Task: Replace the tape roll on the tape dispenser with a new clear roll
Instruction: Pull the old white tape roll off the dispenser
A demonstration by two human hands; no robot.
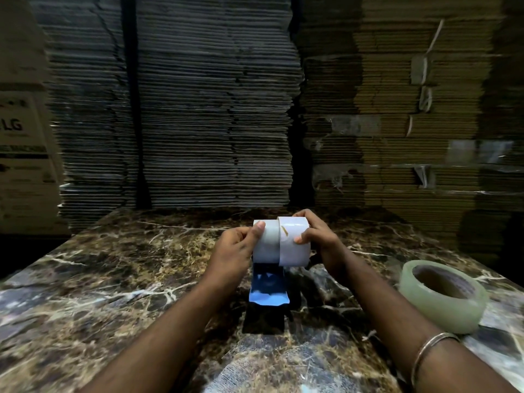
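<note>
Near the counter's (113, 265) middle, a person's left hand (235, 248) steadied the tape dispenser (268, 290) while the right hand (314, 236) gripped its white roll (293, 248), apparently sliding it off; the new clear roll (442, 296) waited toward the right edge.

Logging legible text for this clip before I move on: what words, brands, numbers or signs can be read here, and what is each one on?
"LG": on the pale carton at the far left edge.
Smaller print lines on that same carton: too blurred to read.
Roll being handled, spare tape roll on the marble table, blue dispenser, stacked cardboard: no readable text.
</note>
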